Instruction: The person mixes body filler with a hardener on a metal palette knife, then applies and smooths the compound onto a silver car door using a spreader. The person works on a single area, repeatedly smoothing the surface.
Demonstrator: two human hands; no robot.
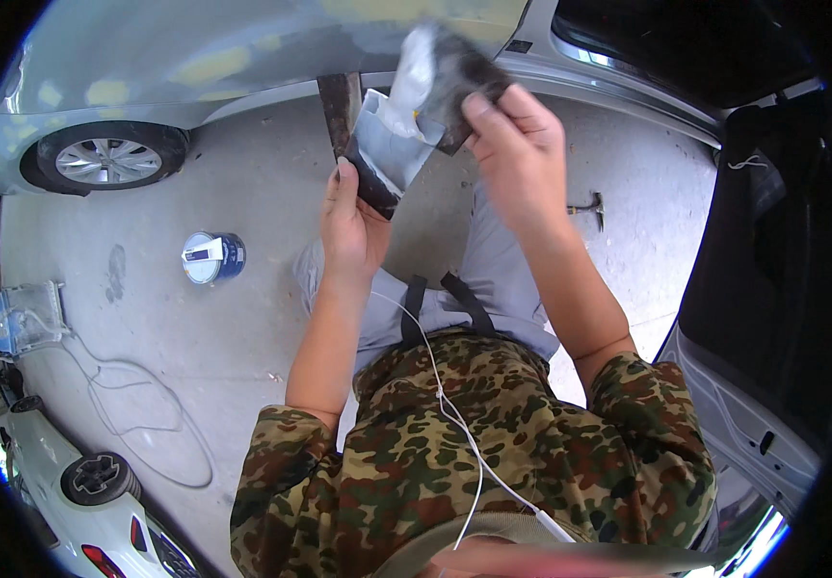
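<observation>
Right hand (524, 159): thumb and fingers pinching the right edge of a dark blade (466, 72), pretty blurry but the grip reads fine.
Left hand (353, 226): thumb on top of the pale board (387, 154) at its dark left edge, rest of the fingers mostly tucked underneath, so it's clamped, not spread.
White paste (416, 82): sits left of the right hand, along the blade's left side, its lower end hanging over the board's far edge. Touching the board or just in front of it? Can't tell with that blur.
Paste's long axis: runs roughly away from the body, bottom end leaning a bit left toward the board.
Nearer hand: the right one, easily. Left hand is down at the board's near left side, with the board between it and the paste.
Relation that matters, imo: blade beyond and to the right of the board, its lower corner close to the board's right corner, so the board's face lies down and left from the right hand.
Brown strip (339, 106): pokes out past the board's far left corner, by the left thumb. Can't tell if it's a separate piece.
</observation>
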